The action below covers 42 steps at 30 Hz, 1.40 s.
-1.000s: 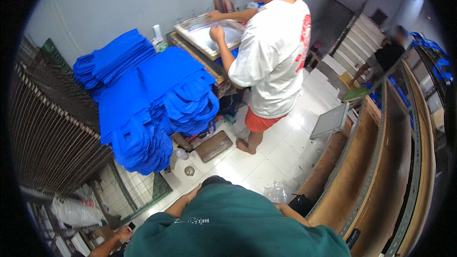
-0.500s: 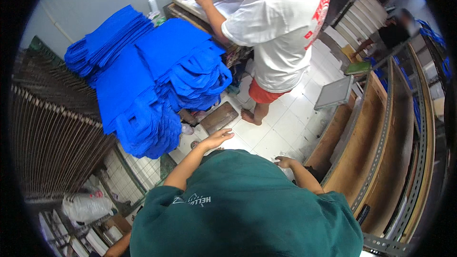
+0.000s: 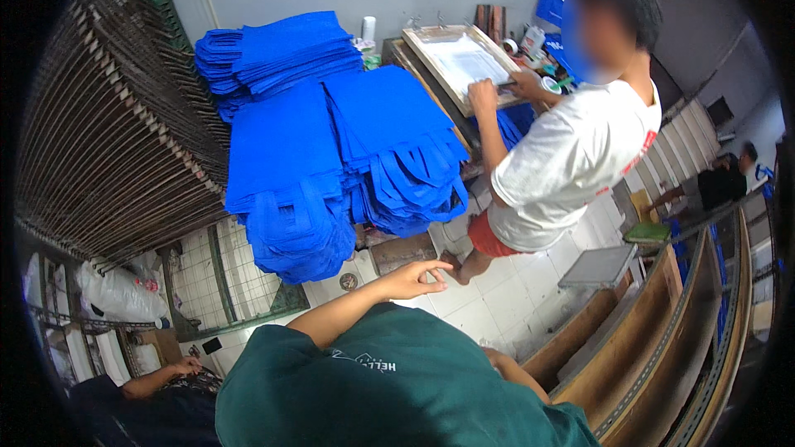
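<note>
My left hand (image 3: 416, 280) reaches out in front of my green shirt, fingers partly bent and apart, with nothing in it. It hovers over the floor, close below the stacks of blue cloth bags. Of my right arm only the forearm (image 3: 517, 374) shows; the hand itself is hidden behind my shirt. Two front piles of blue bags, a left pile (image 3: 286, 145) and a right pile (image 3: 389, 112), lie with their looped handles hanging toward me. Behind them is another blue stack (image 3: 294, 45).
A person in a white shirt (image 3: 571, 157) works at a framed screen (image 3: 464, 62) with both hands. Wire drying racks (image 3: 91, 141) stand left, wooden shelving (image 3: 629, 339) right. Another person's arm (image 3: 157, 381) shows at lower left. A grey panel (image 3: 598, 266) stands near the shelving.
My view has swung up and left, bringing the bags and the screen table more fully in. My right hand has gone out of sight. The left hand stays out in front, holding nothing.
</note>
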Available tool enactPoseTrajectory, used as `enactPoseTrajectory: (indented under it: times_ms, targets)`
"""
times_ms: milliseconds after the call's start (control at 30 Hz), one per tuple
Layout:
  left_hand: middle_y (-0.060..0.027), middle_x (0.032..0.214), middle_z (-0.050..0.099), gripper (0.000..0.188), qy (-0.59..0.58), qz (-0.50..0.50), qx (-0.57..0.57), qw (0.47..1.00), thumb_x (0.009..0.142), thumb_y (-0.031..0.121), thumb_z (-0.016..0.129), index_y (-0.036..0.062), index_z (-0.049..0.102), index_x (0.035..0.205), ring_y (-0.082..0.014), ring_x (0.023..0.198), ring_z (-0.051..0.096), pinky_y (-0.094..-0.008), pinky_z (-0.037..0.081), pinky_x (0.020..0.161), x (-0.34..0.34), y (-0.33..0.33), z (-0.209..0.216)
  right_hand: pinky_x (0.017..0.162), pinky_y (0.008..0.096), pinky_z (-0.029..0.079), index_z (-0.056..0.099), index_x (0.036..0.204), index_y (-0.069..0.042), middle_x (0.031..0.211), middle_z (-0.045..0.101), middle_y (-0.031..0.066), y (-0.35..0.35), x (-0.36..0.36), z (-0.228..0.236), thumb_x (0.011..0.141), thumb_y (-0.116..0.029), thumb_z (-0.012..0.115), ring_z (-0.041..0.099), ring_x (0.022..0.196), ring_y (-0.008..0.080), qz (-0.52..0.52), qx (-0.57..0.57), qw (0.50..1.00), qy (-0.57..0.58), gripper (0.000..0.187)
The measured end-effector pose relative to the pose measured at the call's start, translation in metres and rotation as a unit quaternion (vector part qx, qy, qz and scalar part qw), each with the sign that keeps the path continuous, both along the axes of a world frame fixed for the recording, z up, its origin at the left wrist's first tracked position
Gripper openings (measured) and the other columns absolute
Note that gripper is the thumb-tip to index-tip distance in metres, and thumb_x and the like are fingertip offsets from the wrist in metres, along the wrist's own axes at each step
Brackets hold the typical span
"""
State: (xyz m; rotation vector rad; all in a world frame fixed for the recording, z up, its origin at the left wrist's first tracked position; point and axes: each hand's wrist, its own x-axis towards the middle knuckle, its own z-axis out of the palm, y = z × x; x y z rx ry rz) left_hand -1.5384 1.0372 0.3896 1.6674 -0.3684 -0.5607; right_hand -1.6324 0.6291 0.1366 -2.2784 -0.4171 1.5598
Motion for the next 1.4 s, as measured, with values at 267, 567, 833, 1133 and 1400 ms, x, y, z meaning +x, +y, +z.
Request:
enactPoseTrajectory:
  times_ms: [267, 567, 833, 1133, 1400]
  targets:
    - [-0.0047, 0.088, 0.064, 0.037, -0.243, 0.100, 0.043, 0.964, 0.079, 0.023, 0.067, 0.0085, 0.059, 0.112, -0.0125, 0.061, 0.054, -0.0277, 0.045, 0.058, 0.020, 0.007, 0.030, 0.094, 0.0364, 0.040, 0.043, 0.130, -0.006, 0.120, 0.054, 0.0214, 0.024, -0.011, 0.102, 0.076, -0.041, 0.059, 0.052, 0.111, 0.0314, -0.141, -0.059, 0.988, 0.005, 0.066]
    - [-0.0059, 0.078, 0.061, 0.028, -0.354, 0.197, 0.111, 0.908, 0.079, 0.027, 0.066, 0.0069, 0.063, 0.099, -0.0166, 0.059, 0.055, -0.0295, 0.046, 0.056, 0.065, 0.039, 0.072, 0.089, 0.0363, 0.044, 0.044, 0.128, -0.002, 0.119, 0.055, 0.0206, -0.006, -0.068, 0.000, 0.080, -0.033, 0.058, 0.055, 0.108, 0.0307, -0.278, -0.037, 0.960, 0.006, 0.059]
    - [-0.0086, 0.096, 0.057, 0.043, 0.080, 0.422, -0.385, 0.817, 0.084, 0.036, 0.057, 0.0067, 0.048, 0.115, -0.0154, 0.081, 0.052, -0.0273, 0.045, 0.073, 0.217, 0.072, 0.053, 0.080, 0.0381, 0.047, 0.045, 0.128, -0.005, 0.112, 0.058, 0.0203, 0.033, -0.086, 0.068, 0.081, -0.020, 0.057, 0.057, 0.100, 0.0272, -0.352, -0.049, 0.933, 0.062, 0.051]
    - [-0.0223, 0.130, 0.039, 0.077, 0.211, 0.469, -0.422, 0.747, 0.082, 0.055, 0.050, 0.0044, 0.027, 0.134, -0.0353, 0.115, 0.044, -0.0415, 0.038, 0.095, 0.330, 0.059, 0.013, 0.078, 0.0373, 0.047, 0.047, 0.127, -0.009, 0.109, 0.060, 0.0203, 0.023, -0.095, 0.017, 0.083, -0.020, 0.053, 0.059, 0.095, 0.0284, -0.414, 0.018, 0.910, -0.004, 0.046]
    - [-0.0187, 0.148, -0.001, 0.132, 0.198, 0.377, -0.523, 0.738, 0.052, 0.091, 0.039, 0.0072, -0.010, 0.141, -0.0388, 0.136, 0.006, -0.0622, 0.012, 0.103, 0.293, 0.107, 0.049, 0.075, 0.0329, 0.046, 0.047, 0.128, -0.009, 0.100, 0.062, 0.0167, 0.038, -0.112, 0.002, 0.080, -0.010, 0.048, 0.058, 0.088, 0.0232, -0.436, 0.020, 0.900, -0.011, 0.048]
